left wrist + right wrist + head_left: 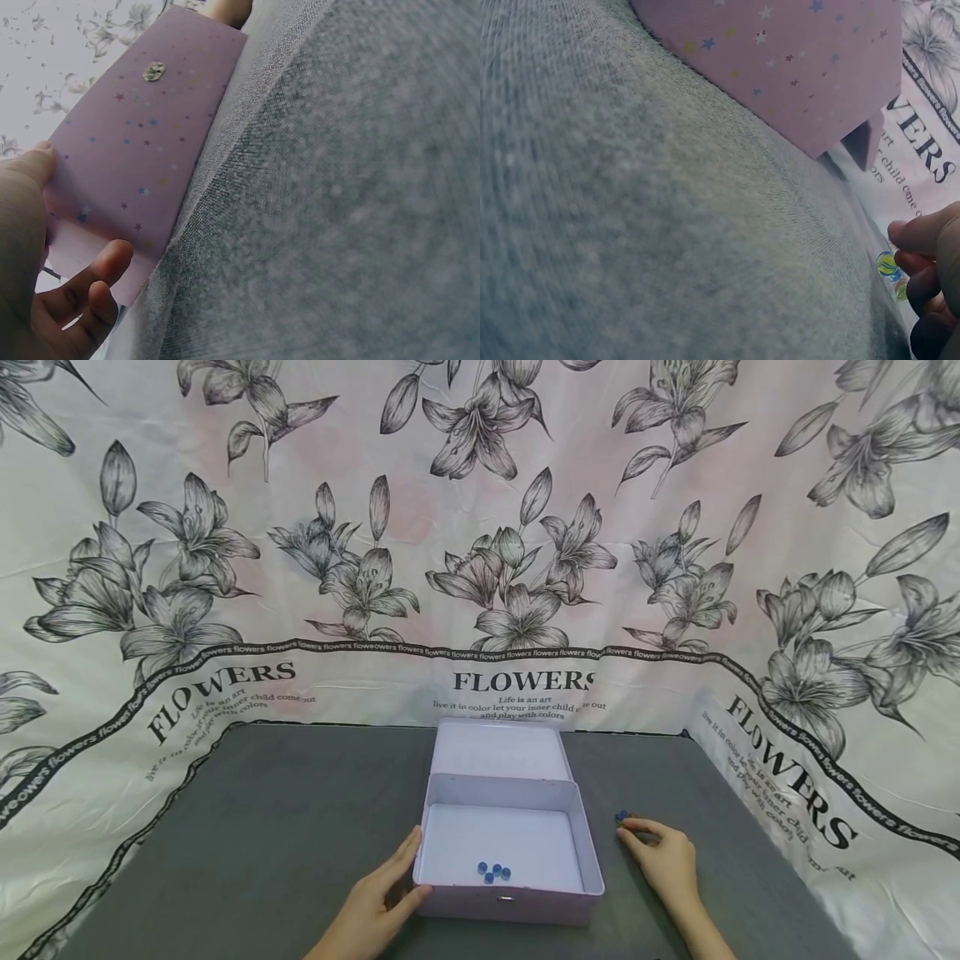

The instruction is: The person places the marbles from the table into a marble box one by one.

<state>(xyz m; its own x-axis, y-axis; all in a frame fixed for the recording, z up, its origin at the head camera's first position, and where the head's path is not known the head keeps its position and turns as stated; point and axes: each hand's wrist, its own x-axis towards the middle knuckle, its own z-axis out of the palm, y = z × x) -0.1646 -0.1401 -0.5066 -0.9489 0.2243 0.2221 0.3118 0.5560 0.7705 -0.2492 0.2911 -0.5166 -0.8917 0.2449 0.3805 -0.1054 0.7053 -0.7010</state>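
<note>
A lilac box (504,906) with its lid (498,750) tipped back stands on the grey table. Several blue marbles (489,877) lie inside, near its front wall. My left hand (378,893) holds the front left corner, its thumb at the front rim and its fingers along the left side. Printed stars and a small metal clasp (154,71) show on the front in the left wrist view. To the right of the box, the fingertips of my right hand (667,860) are right at a few marbles (887,264); I cannot tell whether they pinch one.
A grey cloth (300,827) covers the table around the box. Behind the table and along both sides hangs a white curtain (360,685) printed with flowers and lettering. The raised lid reaches close to the curtain at the back.
</note>
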